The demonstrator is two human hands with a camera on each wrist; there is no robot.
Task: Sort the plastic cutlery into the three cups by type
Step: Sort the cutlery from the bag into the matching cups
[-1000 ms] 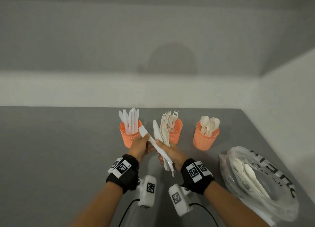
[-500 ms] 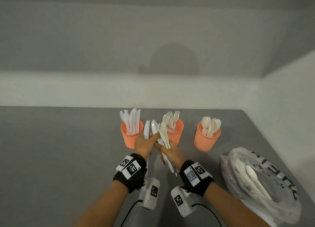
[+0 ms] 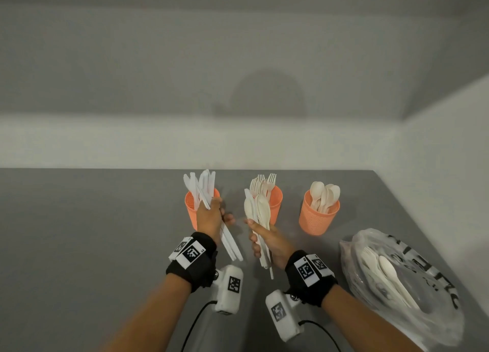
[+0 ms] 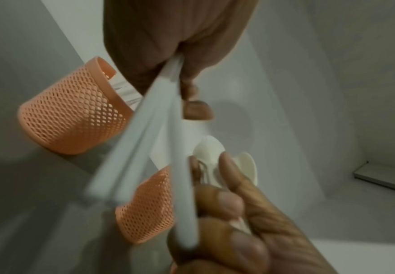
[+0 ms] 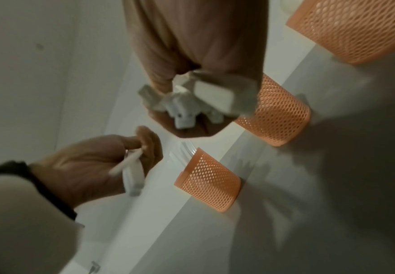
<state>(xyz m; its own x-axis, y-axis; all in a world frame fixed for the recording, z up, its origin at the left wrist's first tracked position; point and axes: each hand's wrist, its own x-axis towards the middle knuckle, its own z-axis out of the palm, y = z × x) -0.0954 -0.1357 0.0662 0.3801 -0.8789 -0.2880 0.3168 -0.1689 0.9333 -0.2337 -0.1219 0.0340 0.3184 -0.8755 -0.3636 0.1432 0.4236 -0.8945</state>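
Note:
Three orange mesh cups stand in a row: the knife cup (image 3: 192,214) on the left, the fork cup (image 3: 276,200) in the middle, the spoon cup (image 3: 318,218) on the right. My left hand (image 3: 210,216) grips a few white knives (image 3: 230,244) right in front of the knife cup, blades up beside its rim. My right hand (image 3: 266,239) grips a mixed bundle of cream spoons and a knife (image 3: 258,208), held upright before the fork cup. The left wrist view shows the knife handles (image 4: 142,148) slanting out of my left fingers. The handle ends of the bundle (image 5: 185,103) show in the right wrist view.
A crumpled clear plastic bag (image 3: 423,285) with more cutlery (image 3: 389,277) lies at the right, near the table's edge. The grey table (image 3: 92,245) runs back to a pale wall. Both wrist cameras hang under my forearms.
My left hand has drawn the knives out of the right hand's bundle and carried them left to the knife cup. The two hands, touching before, are now apart.

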